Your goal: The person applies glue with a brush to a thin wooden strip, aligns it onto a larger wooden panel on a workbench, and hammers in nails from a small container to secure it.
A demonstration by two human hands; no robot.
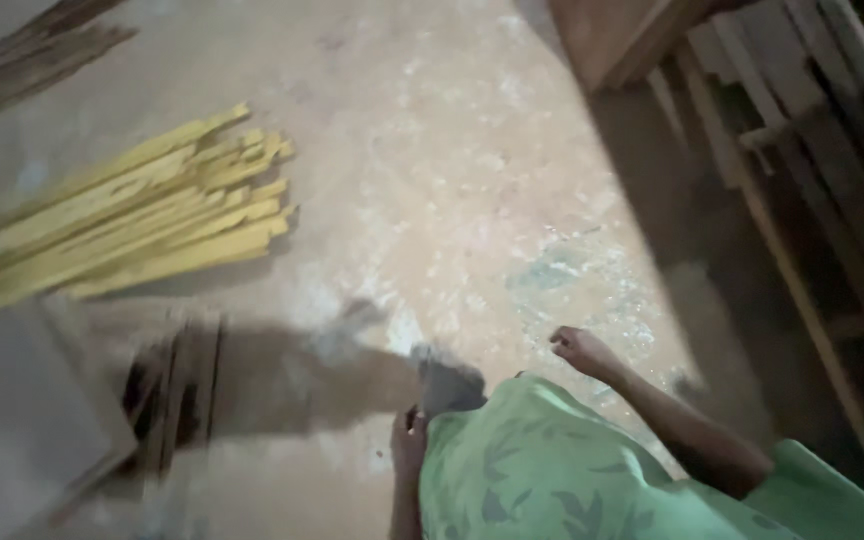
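Both hands look empty, loosely curled: left hand (409, 436), right hand (580, 350), yellow slats (142, 215) well apart.

Yellow sticks, green cloth, dusty tan floor

At ten o'clock the bundle of sticks (142, 215) is bright yellow; at five o'clock the garment (542, 470) is pale green with a darker leaf print; the floor (452, 150) is tan with whitish patches; at two o'clock the planks (802, 150) are dark brown.
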